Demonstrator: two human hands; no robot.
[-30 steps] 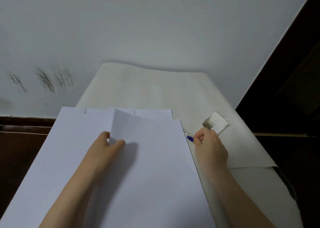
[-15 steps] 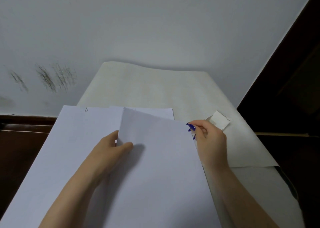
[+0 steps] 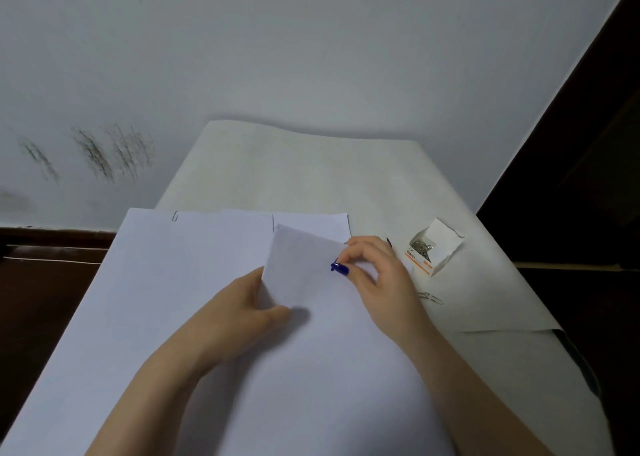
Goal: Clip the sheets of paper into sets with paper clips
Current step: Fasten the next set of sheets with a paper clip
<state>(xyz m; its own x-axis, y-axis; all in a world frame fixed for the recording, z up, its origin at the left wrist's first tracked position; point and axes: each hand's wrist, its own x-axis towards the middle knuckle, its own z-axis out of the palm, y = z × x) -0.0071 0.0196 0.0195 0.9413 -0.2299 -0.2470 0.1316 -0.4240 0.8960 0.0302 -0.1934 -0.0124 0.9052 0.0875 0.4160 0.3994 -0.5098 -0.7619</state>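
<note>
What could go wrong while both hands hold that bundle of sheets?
The right hand pinches the sheets' far corner while the left hand grips their edge; with the corner lifted, they may slip out of line before clipping. The open paper clip box sits near the right hand, so a careless reach could tip it.

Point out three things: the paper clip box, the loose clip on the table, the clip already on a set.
paper clip box [image 3: 437,247]: head view, on its open white flap.
loose paper clip [image 3: 430,297]: head view, on the wire loops.
attached paper clip [image 3: 175,216]: head view, at the far sheet edge.
</note>
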